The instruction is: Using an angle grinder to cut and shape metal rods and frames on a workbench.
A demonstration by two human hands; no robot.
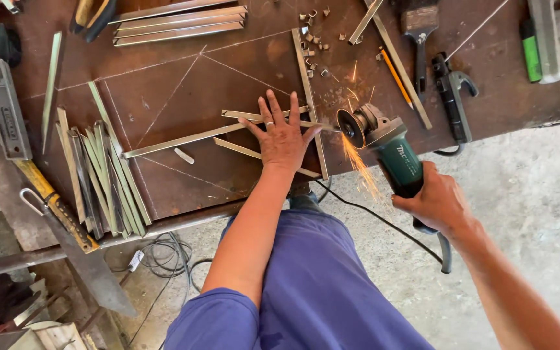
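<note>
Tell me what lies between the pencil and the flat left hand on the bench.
In the head view, between the pencil and the left hand lie the angle grinder disc and a long metal strip; sparks fly there.

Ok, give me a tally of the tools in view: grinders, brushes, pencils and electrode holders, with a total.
grinder: 1
brush: 1
pencil: 1
electrode holder: 1
Total: 4
</note>
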